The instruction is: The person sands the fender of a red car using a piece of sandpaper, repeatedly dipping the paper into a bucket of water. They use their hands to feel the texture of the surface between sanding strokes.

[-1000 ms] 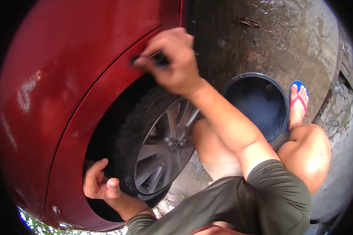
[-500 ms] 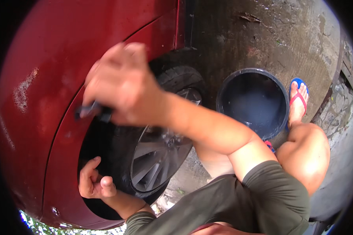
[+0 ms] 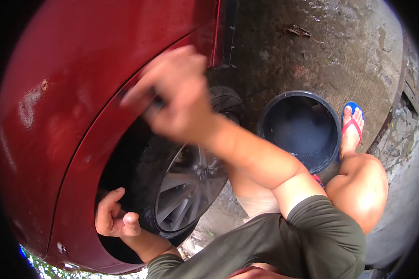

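Observation:
My right hand (image 3: 179, 95) is smeared by motion over the red car fender (image 3: 95, 135), above the top of the wheel arch. A small dark thing (image 3: 156, 103) shows between its curled fingers; its kind is too blurred to tell. Lower left, my left hand (image 3: 114, 218) rests at the edge of the wheel arch, half curled with thumb and index finger apart and nothing visible in it. Between my arms stands the car's wheel, a black tyre (image 3: 146, 186) around a grey spoked rim (image 3: 186, 200). My right forearm covers part of it.
A round dark bucket (image 3: 299, 128) holding cloudy liquid stands on the wet concrete floor (image 3: 284, 60) to the right of the wheel. My foot in a blue and pink flip-flop (image 3: 354, 111) is beside it. Broken stones (image 3: 398, 132) line the floor's right edge.
My right hand has swept to the right along the fender, with the dark thing still in its fingers. My left hand has barely moved.

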Available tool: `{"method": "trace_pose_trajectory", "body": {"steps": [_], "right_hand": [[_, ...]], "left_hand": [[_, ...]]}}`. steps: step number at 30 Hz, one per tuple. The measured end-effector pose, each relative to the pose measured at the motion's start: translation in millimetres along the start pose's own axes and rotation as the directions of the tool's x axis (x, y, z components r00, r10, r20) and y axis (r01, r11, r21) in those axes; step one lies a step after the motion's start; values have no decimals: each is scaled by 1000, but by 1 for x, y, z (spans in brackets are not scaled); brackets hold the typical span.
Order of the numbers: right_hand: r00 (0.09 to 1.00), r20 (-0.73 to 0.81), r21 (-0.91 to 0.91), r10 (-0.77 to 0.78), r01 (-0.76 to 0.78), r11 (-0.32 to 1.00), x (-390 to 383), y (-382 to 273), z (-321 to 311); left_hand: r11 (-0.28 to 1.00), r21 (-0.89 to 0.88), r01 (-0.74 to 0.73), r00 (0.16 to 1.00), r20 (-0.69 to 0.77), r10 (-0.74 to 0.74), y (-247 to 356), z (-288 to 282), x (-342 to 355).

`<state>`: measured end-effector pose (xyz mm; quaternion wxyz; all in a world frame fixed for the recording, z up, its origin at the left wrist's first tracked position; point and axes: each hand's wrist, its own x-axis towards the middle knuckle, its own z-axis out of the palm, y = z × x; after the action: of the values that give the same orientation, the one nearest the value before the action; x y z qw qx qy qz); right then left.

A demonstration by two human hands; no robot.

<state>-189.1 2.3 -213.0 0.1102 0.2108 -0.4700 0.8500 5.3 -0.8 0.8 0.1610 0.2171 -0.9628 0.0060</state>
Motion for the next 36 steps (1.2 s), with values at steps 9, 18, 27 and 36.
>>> {"method": "trace_pose_trajectory", "body": {"steps": [9,18,27,36], "right_hand": [[996,-42,-28,83,-84,996,-3,-11,0],[966,-110,-12,233,-236,972,-33,-4,4],[796,-179,75,579,-576,814,-10,40,-93],[292,730,-483,618,-420,769,-12,21,-190]], "left_hand": [[1000,2,-27,998,64,27,3,-6,0],[998,-18,-60,996,68,61,2,-1,0],[918,77,-389,906,214,366,23,23,21],[680,707,-193,961,275,-13,76,105,39]]}}
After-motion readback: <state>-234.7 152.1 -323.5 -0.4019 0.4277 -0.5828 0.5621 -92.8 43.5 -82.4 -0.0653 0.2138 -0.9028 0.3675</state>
